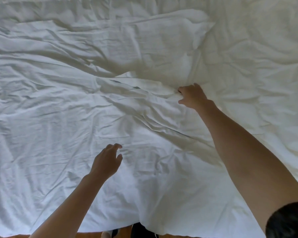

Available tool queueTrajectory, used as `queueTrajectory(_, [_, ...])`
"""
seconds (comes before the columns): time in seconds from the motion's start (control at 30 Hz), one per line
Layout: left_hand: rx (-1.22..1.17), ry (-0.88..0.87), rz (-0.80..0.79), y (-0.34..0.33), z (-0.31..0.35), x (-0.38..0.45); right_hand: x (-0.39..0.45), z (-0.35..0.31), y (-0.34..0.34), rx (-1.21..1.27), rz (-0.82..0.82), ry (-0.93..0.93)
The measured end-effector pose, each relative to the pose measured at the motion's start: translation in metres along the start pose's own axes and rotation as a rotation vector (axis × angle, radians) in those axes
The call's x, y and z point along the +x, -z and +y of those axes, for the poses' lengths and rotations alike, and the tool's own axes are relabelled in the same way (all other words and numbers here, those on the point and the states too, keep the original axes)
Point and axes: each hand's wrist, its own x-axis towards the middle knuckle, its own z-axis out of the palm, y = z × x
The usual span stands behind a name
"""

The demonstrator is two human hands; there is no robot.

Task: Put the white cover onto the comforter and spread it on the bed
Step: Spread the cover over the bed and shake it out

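A wrinkled white cover (62,127) lies spread over the near and left part of the bed. A thicker cream-white comforter (165,47) bulges at the upper middle, its corner pointing right. My right hand (192,96) reaches far across and pinches a fold of white fabric where the cover meets the comforter. My left hand (108,162) hovers low over the cover near the front, fingers loosely spread and holding nothing. Where the cover ends under the comforter is hard to tell.
The bed sheet (265,57) fills the right and far side. A strip of wooden floor (93,235) shows below the bed's near edge, with a dark shape (141,231) on it. A dark sleeve (289,222) sits at the bottom right corner.
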Motion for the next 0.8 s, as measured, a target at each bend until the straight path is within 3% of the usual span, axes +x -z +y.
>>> queueTrajectory(0.17, [-0.067,-0.049,0.042,0.011,0.017,-0.005,-0.049,-0.024,-0.017,0.084,0.362,0.011])
queueTrajectory(0.23, [-0.076,-0.065,0.053,0.015,0.023,-0.005,-0.082,-0.030,-0.037,0.084,0.436,0.008])
queueTrajectory(0.53, [-0.107,-0.126,0.073,0.018,0.056,0.005,-0.187,-0.061,-0.105,0.145,0.195,0.068])
queueTrajectory(0.67, [0.079,-0.255,0.209,0.012,0.050,-0.001,-0.190,-0.065,-0.104,0.113,0.244,0.173])
queueTrajectory(0.8, [0.298,-0.419,0.336,0.006,0.031,-0.005,-0.198,-0.065,-0.076,0.314,0.233,0.115])
